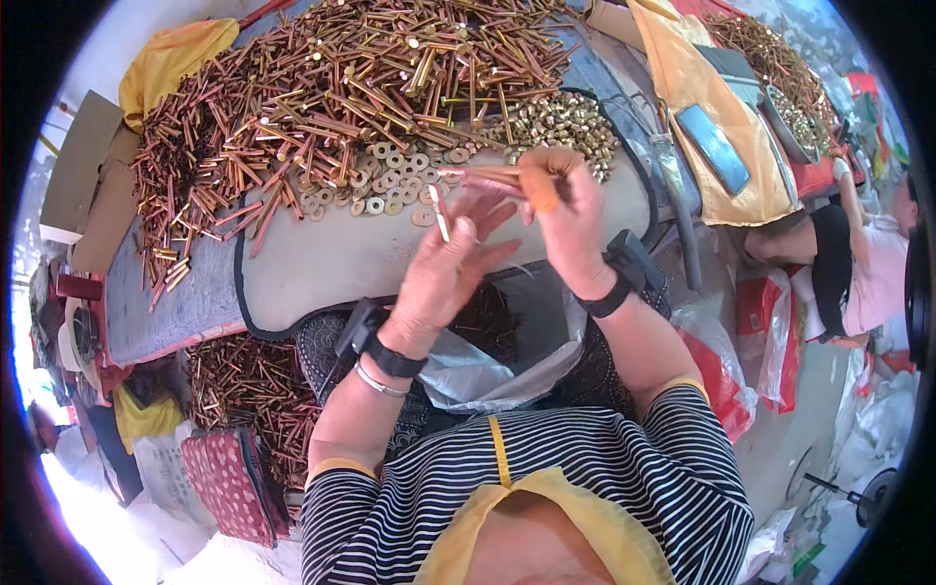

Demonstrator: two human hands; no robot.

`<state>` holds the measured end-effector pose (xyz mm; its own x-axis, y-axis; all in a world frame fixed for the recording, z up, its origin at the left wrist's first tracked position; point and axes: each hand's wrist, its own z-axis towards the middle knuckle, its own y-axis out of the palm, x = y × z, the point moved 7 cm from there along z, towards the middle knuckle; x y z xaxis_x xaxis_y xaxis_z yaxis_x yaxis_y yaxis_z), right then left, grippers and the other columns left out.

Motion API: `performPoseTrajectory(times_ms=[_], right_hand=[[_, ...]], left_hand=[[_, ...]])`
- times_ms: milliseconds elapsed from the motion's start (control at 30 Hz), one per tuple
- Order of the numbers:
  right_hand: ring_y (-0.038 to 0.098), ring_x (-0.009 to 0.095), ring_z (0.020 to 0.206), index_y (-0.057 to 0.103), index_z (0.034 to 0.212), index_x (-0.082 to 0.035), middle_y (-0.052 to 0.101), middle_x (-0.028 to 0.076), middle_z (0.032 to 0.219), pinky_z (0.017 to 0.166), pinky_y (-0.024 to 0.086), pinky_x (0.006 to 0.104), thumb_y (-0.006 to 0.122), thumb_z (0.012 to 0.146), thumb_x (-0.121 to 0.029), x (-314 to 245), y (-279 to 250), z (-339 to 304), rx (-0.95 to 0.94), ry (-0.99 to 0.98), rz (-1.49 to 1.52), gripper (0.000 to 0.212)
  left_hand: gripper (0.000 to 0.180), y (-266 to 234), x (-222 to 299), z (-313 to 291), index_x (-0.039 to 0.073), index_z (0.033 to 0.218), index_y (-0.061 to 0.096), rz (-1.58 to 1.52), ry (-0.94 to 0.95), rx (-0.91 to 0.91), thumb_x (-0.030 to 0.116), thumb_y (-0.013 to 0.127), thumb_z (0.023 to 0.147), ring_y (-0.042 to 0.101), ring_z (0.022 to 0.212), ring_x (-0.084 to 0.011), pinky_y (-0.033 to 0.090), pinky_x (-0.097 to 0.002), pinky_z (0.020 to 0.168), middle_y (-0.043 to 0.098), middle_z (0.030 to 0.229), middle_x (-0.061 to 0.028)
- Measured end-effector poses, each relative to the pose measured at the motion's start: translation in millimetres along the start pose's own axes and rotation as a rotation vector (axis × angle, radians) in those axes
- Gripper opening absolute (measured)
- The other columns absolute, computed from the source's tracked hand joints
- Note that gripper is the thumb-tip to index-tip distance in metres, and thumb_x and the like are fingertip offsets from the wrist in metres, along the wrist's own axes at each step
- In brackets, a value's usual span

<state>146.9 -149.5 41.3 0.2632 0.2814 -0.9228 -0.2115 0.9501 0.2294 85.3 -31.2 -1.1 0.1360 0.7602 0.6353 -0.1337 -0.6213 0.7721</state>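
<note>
My left hand is raised over the grey mat, a slim metal bolt pinched at its thumb with the other fingers partly spread. Close by on the right, my right hand grips several copper-coloured bolts that point left. Orange covering wraps a finger of that hand. Just beyond my hands lie loose flat washers and a heap of brassy nuts. A large pile of bolts spreads behind them. The fingertips of both hands are slightly blurred.
A phone rests on orange cloth at the right. Plastic sheeting lies across my lap. More bolts are heaped below the table at left, near a cardboard box. Another person sits at far right.
</note>
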Motion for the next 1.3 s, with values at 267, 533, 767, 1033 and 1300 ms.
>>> performPoseTrajectory(times_ms=[267,533,767,1033,1300], right_hand=[[0.058,0.031,0.091,0.061,0.105,-0.004,0.058,0.011,0.101,0.073,0.05,0.0358,0.069,0.073,0.003,-13.9,57.4,-38.7,-0.427,-0.612,-0.536,0.033],[0.061,0.032,0.075,0.063,0.1,-0.002,0.062,0.013,0.094,0.065,0.048,0.0373,0.065,0.079,-0.003,-14.8,70.4,-2.6,-0.347,-0.514,-0.593,0.021],[0.059,0.031,0.083,0.061,0.102,0.0,0.056,0.014,0.092,0.067,0.048,0.0386,0.057,0.079,-0.005,9.7,166.7,29.9,-0.597,-0.752,-0.832,0.024],[0.058,0.025,0.093,0.062,0.092,-0.006,0.05,0.009,0.093,0.067,0.053,0.0321,0.053,0.077,-0.008,31.7,199.8,47.7,-0.842,-0.925,-1.134,0.018],[0.064,0.019,0.078,0.052,0.104,-0.003,0.063,0.01,0.102,0.064,0.052,0.0265,0.053,0.092,-0.007,33.1,94.5,52.0,-0.291,-0.147,-0.179,0.012]], left_hand=[[0.037,-13.8,9.6,-9.0,0.007,0.126,0.043,-0.243,0.171,0.134,0.031,0.047,0.098,0.042,0.126,-0.0233,0.034,-0.0401,0.107,0.049,0.124,-0.0089],[0.012,-56.4,80.8,-21.1,0.015,0.103,0.051,-0.24,0.381,0.317,0.025,0.052,0.097,0.035,0.061,-0.006,0.032,-0.0206,0.055,0.039,0.074,0.0058],[0.02,-83.9,118.2,-35.4,0.016,0.112,0.053,-0.086,0.507,0.486,0.028,0.054,0.096,0.042,0.063,-0.0067,0.033,-0.0206,0.052,0.051,0.079,0.0035],[0.019,-108.9,119.7,-34.1,0.01,0.112,0.055,-0.283,0.46,0.351,0.021,0.054,0.096,0.049,0.07,-0.0102,0.039,-0.0216,0.054,0.056,0.085,-0.0002],[0.016,-101.3,108.9,-29.5,0.005,0.107,0.057,-0.202,0.471,0.474,0.015,0.056,0.094,0.047,0.068,-0.0088,0.04,-0.0205,0.056,0.055,0.085,-0.0011]])
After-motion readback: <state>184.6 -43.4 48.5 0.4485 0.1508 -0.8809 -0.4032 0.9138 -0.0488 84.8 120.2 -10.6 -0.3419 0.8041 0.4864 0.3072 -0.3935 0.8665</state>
